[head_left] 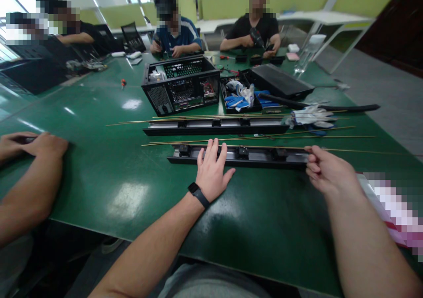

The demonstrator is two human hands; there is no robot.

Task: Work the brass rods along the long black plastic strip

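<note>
My left hand (213, 170), a dark watch on its wrist, lies with fingers spread across the nearer black rail (228, 157). Small black blocks (243, 152) sit in the rail's channel. At the rail's right end, my right hand (322, 168) has thumb and forefinger pinched on a thin brass rod (357, 151) and its other fingers curled. More thin rods (185, 141) run along the rail's far side. Behind them lies a second black rail (198, 130), also with black blocks and rods along it.
An open black computer case (181, 88), a tray with gloves (239, 95), a black panel (280, 80), a black tube (357, 108) and white gloves (312, 116) lie beyond. A person's hands (42, 146) rest at left. People sit opposite, one holding a drill (257, 38).
</note>
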